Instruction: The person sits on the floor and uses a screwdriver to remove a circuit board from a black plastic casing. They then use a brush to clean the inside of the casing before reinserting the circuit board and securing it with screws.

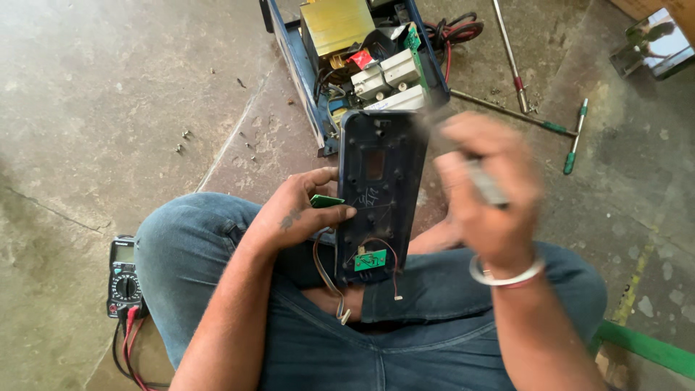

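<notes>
I sit on the floor with a dark blue plastic front panel (380,195) resting upright on my lap, its inner side facing me. My left hand (300,210) grips the panel's left edge and pinches a small green circuit board (327,200) against it. A second small green board (370,259) with thin red wires sits low on the panel, and a grey ribbon cable (327,279) hangs below. My right hand (489,192) is blurred by motion and holds a grey tool (485,181), its tip near the panel's top right corner.
An opened blue metal chassis (300,69) with a transformer and boards lies ahead of me. Screwdrivers (573,141) and a metal rod (510,54) lie at the right. A multimeter (124,279) with leads sits by my left knee. Loose screws (182,141) dot the concrete floor.
</notes>
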